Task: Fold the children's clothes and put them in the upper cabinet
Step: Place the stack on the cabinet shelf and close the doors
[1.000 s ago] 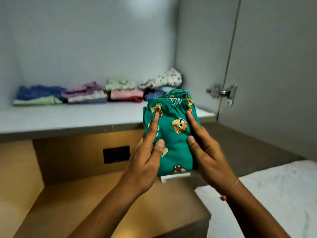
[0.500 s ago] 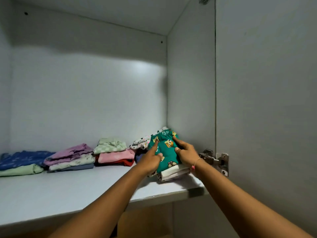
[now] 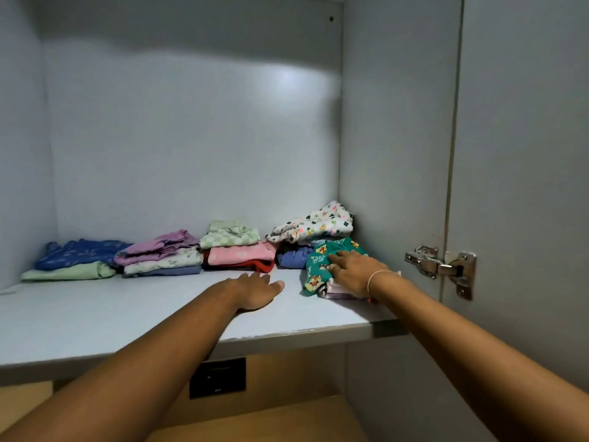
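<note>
**Both hands flat inside the upper cabinet (image 3: 191, 138)**

The right hand (image 3: 355, 272) lies palm down on the folded green cartoon-print garment (image 3: 317, 272), its fingers (image 3: 339, 259) straight and gripping nothing. The left hand (image 3: 258, 290) rests flat on the shelf (image 3: 127, 314), also holding nothing. The garment lies at the shelf's right end on a pale folded piece (image 3: 339, 291), its long axis running front to back.

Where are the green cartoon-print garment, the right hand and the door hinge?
green cartoon-print garment (image 3: 314, 272): head view, printed top face
right hand (image 3: 353, 274): head view, back of hand
door hinge (image 3: 441, 269): head view, metal arm
</note>
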The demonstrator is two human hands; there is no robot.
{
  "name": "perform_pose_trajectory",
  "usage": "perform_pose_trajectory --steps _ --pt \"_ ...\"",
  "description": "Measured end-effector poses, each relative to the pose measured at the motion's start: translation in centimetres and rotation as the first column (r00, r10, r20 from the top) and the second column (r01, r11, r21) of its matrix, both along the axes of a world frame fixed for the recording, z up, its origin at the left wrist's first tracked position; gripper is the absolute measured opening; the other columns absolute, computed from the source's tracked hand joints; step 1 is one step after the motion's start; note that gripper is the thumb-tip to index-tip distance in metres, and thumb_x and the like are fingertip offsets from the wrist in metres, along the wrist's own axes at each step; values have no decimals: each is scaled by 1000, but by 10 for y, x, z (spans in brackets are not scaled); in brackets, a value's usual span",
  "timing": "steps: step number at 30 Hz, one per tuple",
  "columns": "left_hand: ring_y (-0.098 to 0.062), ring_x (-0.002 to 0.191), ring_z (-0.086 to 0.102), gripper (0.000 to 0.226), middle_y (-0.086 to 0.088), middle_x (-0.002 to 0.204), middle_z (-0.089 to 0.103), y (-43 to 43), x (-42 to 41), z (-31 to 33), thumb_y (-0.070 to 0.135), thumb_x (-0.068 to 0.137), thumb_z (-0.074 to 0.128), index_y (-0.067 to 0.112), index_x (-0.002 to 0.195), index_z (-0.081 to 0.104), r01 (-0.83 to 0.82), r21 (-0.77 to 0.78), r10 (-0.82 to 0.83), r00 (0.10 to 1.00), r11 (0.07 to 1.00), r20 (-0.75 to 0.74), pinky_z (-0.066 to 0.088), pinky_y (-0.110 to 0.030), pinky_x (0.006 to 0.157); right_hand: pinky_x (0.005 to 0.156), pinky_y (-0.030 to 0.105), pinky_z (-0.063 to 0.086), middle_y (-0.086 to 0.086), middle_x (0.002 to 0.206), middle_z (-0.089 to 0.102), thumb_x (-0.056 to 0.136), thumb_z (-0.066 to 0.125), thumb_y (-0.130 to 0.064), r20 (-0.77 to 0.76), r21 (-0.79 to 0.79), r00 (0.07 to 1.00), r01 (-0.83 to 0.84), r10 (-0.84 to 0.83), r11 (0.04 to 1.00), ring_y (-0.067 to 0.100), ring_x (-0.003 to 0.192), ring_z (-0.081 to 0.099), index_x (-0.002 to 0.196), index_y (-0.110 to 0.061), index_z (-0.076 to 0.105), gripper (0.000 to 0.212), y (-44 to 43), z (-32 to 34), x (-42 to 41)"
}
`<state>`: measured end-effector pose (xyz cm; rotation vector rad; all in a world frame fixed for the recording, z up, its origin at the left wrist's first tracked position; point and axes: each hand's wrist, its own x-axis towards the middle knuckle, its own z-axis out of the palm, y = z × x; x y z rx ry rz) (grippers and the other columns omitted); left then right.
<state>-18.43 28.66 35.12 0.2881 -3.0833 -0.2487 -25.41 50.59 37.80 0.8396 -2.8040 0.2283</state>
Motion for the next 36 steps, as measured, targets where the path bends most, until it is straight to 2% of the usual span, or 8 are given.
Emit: perform_pose_trajectory --steps 5,14,16,19,21,24,28,36 --pt "-22 150 -4 71 -2 163 -5 -3 -4 -4 61 97 17 22 155 4 -28 15 28 998 999 50 0 -47 120 119 40 6 5 162 10 104 25 -32 99 84 994 29 -38 996 28 148 9 152 -19 18 51 -3 6 -22" --pt "-23 150 3 70 -2 163 1 -7 -11 -7 60 97 20 21 154 7 -36 6 36 999 999 17 5 -47 120 119 37 7 0 162 14 103 26 -39 101 -9 995 20 -19 1000 24 148 11 152 -26 21 51 2 0 -31" --pt "-24 147 16 66 -8 162 13 -6 -4 -4 52 99 28 16 153 17 19 188 -11 999 982 -44 12 -47 120 117 36 17 3 159 25 103 29 -40 79 -158 997 14 -1 987 25 145 23 150 -25 29 50 8 -2 -22" --pt "-26 128 44 41 -13 146 44 -2 19 0 32 101 40 12 137 44 195 550 -4 945 812 -328 33 -44 111 110 36 29 8 152 38 102 34 -39 -65 -433 997 -57 32 899 28 138 36 148 -25 34 48 20 -7 0" --pt "-28 126 49 39 -10 140 52 -7 42 7 37 100 39 16 131 50 151 413 72 876 898 -478 39 -43 104 111 36 27 7 153 37 102 35 -36 -193 -455 980 -140 56 879 25 140 34 148 -24 33 48 24 -7 20" --pt "-26 147 15 61 -7 160 21 -20 83 11 47 100 30 14 151 24 -12 143 86 849 990 -522 18 -46 117 116 36 20 5 157 29 102 32 -39 -295 -360 951 -198 90 912 21 146 21 151 -21 26 52 24 -6 52" --pt "-24 150 2 63 -5 163 10 -31 150 20 48 101 26 16 154 14 -108 73 129 763 991 -633 8 -45 120 118 33 11 6 159 24 101 36 -35 -441 -246 879 -314 183 917 22 148 13 152 -15 19 57 8 4 104" --pt "-12 149 -8 61 3 163 -1 -29 339 53 46 102 23 22 154 4 -307 22 170 464 951 -869 -7 -31 118 121 32 2 3 162 6 101 30 -39 -627 -131 677 -580 386 804 19 149 -2 153 -15 2 64 -59 52 211"
